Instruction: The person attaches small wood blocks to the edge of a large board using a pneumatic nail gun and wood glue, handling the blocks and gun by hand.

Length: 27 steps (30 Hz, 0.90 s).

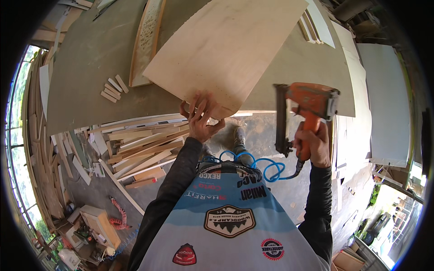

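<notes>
My right hand (318,141) is wrapped round the handle of an orange and black pneumatic nail gun (312,97). The nailer is held up off the right part of the table, its long black magazine side turned to the left. From the handle's base a coiled blue air hose (272,171) loops across in front of my body. At the near end of a pale plywood panel (226,54), my left hand (202,118) grips the edge with curled fingers. This panel lies slanted over the big brown-grey tabletop (95,58).
Several short wood blocks (112,90) lie on the table's left, beside a long shallow wooden tray-like piece (145,49). More strips (310,29) rest at far right. Below the near edge, loose lumber (144,144) is piled on the floor. A red coiled hose (118,214) lies at lower left.
</notes>
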{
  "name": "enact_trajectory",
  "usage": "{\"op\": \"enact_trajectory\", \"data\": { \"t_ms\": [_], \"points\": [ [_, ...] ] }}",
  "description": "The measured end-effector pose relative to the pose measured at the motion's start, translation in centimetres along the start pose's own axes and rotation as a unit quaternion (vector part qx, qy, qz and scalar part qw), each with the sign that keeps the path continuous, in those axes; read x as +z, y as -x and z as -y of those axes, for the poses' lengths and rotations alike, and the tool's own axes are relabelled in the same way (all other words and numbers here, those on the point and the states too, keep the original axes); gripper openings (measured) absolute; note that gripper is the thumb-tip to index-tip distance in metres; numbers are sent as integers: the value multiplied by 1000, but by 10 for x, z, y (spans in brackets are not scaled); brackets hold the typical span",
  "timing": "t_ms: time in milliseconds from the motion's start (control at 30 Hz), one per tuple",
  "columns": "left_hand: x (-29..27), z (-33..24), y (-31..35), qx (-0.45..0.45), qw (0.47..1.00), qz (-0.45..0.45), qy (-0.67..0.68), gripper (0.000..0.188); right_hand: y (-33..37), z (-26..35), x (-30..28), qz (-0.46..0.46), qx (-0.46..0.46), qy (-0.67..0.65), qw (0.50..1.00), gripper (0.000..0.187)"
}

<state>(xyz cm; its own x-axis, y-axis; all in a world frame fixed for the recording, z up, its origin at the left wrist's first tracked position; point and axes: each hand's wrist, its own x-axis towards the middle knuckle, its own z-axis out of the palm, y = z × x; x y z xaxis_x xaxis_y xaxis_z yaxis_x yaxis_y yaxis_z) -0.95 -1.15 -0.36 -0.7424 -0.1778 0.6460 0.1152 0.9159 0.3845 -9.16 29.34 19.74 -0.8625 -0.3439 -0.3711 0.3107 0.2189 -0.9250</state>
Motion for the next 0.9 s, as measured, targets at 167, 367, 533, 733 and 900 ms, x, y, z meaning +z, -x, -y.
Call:
{"op": "enact_trajectory", "data": {
  "t_ms": [167, 367, 533, 733, 900],
  "points": [
    [1, 1, -1, 9, 1000, -5, 10, 57, 5, 21, 42, 148, 108, 38, 982, 47],
    [-2, -3, -3, -4, 1000, 13, 20, 62, -5, 32, 69, 231, 120, 146, 954, 43],
    [2, -3, -1, -25, 999, -1, 34, 60, -11, 40, 77, 246, 104, 176, 947, 33],
    [5, -1, 1, -22, 999, -3, 43, 60, -14, 35, 80, 250, 99, 180, 946, 32],
    [5, 0, 2, -21, 999, 2, 43, 61, -14, 35, 82, 246, 99, 193, 945, 32]
  ]
}}
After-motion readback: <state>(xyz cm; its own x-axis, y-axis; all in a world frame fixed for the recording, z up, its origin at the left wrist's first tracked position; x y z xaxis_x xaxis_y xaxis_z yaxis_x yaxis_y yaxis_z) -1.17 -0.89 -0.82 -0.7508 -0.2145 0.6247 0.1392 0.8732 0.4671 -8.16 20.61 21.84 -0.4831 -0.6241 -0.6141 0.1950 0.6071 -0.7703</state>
